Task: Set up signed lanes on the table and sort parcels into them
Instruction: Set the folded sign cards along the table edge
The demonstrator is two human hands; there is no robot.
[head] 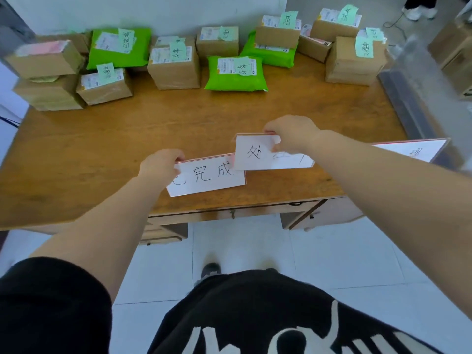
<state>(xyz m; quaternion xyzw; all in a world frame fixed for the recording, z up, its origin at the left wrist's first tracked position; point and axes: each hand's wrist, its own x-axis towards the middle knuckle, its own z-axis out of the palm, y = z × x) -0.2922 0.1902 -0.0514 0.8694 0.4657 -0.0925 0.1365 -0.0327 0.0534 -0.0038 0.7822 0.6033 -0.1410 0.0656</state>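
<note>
Two white sign holders with handwritten characters sit near the front edge of the wooden table (102, 154). My left hand (159, 164) grips the top left corner of the lower sign (209, 176). My right hand (291, 135) pinches the top right of the second sign (255, 153), which overlaps the first one's right end. A third sign (413, 149) lies at the table's right edge. Along the back stand several brown cardboard parcels (175, 63) and three green mailer bags (236, 72), most with pale green handwritten notes stuck on.
Stacked boxes (46, 75) crowd the back left corner. A clear plastic sheet or bin (419, 80) stands at the right of the table, with more cartons (454, 54) on the floor beyond. Another person's white shoes (419, 12) show at top right. Drawers hang under the tabletop.
</note>
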